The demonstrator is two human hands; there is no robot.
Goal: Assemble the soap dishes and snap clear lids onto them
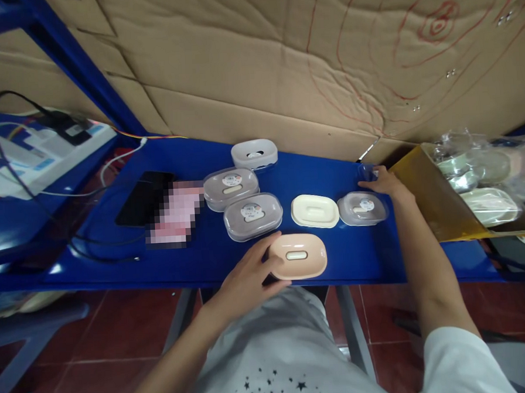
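My left hand (260,270) grips the left end of a peach soap box (310,264) at the table's front edge, thumb and fingers around its side. Farther back on the right, my right hand (385,184) has its fingers on a clear plastic cover (365,171), partly hidden by the hand. Between the hands lie a cream oval soap box part (315,210) and a soap box under a clear lid (362,206). To the left are more clear-lidded soap boxes, a near one (254,226), a middle one (231,192) and a far one (254,154).
An open cardboard box (415,179) with plastic-wrapped soap boxes stands at the right. On the left of the blue table (222,266) are a black phone-like object (143,200), a blurred pink item (179,212) and cables. A cardboard wall (238,74) rises behind.
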